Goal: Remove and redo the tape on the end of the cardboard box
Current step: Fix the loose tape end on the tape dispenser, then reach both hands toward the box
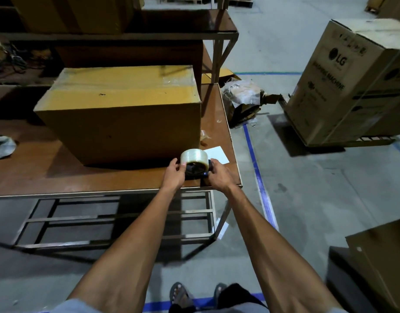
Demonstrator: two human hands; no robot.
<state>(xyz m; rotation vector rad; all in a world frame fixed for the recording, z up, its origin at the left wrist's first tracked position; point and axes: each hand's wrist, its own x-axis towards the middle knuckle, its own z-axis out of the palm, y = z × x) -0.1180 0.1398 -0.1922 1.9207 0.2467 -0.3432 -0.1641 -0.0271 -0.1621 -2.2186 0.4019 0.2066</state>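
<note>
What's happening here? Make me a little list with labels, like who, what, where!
hands: left hand and right hand both grip the tape dispenser
tool: tape dispenser with a clear roll, at the table's near right corner
box: cardboard box on the table, just behind the dispenser
table: brown top, white paper beside the dispenser
floor: big LG box to the right

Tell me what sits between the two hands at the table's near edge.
In the head view, a roll of clear tape on a dark dispenser lies between the left hand and right hand, both gripping it.
</note>
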